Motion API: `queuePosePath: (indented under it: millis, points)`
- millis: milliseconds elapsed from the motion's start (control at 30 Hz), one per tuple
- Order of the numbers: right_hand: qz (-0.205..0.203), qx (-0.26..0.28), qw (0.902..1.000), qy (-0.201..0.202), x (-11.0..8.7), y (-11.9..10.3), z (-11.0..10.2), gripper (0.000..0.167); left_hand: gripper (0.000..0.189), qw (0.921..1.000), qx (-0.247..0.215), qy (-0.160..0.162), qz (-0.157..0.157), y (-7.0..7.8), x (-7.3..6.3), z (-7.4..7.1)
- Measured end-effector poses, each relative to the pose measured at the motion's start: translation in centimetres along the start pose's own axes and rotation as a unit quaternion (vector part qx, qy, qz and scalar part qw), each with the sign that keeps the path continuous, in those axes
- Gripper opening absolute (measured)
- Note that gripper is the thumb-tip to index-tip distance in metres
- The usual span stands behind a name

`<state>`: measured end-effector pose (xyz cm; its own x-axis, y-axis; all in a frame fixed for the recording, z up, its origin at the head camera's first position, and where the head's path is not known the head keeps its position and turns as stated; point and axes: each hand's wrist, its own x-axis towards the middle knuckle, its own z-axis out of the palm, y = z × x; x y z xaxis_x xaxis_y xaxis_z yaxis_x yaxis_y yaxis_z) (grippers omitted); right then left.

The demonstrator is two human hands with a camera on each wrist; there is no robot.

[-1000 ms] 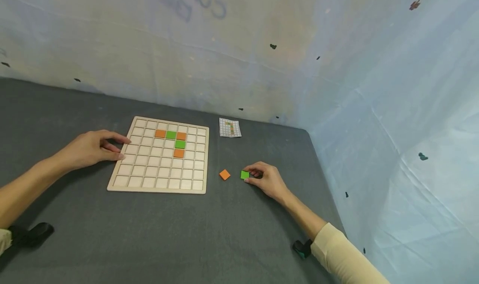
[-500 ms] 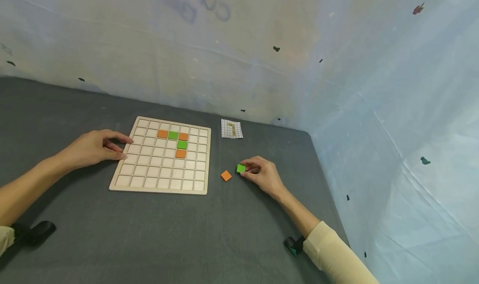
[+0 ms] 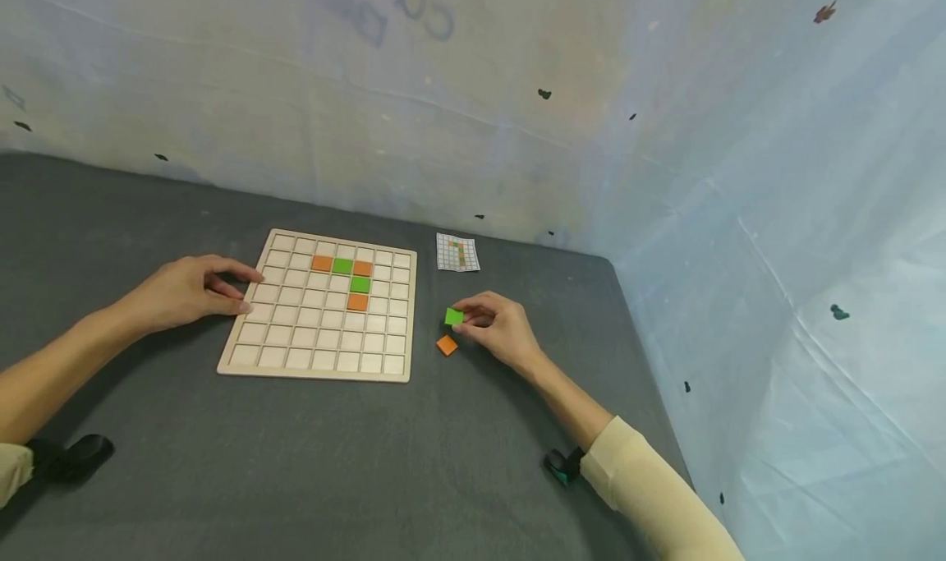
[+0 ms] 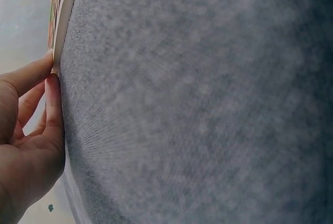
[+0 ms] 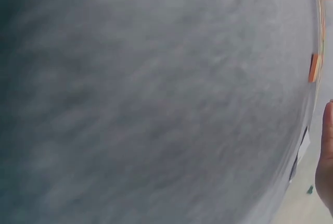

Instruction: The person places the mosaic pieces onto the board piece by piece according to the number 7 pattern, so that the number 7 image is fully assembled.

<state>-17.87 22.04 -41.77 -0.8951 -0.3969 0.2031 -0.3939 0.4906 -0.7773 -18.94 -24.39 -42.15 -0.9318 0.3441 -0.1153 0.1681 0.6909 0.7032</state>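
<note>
In the head view, my right hand [image 3: 500, 328] pinches a green square tile [image 3: 454, 317] between thumb and fingers, above the dark table. Just in front of it an orange square tile [image 3: 447, 346] lies loose, turned cornerwise. My left hand [image 3: 185, 294] rests its fingertips and thumb, spread apart, on the left edge of a pale wooden grid board [image 3: 296, 356]. The left wrist view shows those fingertips [image 4: 53, 81] touching the board's edge [image 4: 65, 21]. Three orange and two green tiles sit in the board's cells. Only part of my right hand [image 5: 325, 156] shows in the right wrist view; the green tile is hidden there.
A small printed card [image 3: 458, 253] with a coloured grid pattern lies behind the board's right side. The dark grey table [image 3: 332, 462] meets a pale sheet wall [image 3: 332, 117] at the back and another at the right.
My right hand has carried the green tile leftward and away from me, from right of the loose orange tile to just beyond it. The left hand and the board look unmoved.
</note>
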Motion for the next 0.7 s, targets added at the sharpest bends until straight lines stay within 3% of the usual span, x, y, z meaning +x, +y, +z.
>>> queuePosePath:
  millis: [333, 700]
  points:
    - [0.024, 0.028, 0.9992, -0.016, 1.5, -2.1, 1.8, 0.027, 0.054, 1.0000, 0.000, 0.002, 0.004, 0.0, -0.1, 0.0]
    - [0.000, 0.008, 0.9985, -0.055, 3.2, -3.5, 4.5, 0.025, 0.056, 1.0000, -0.002, 0.005, 0.002, -0.1, 0.0, 0.1]
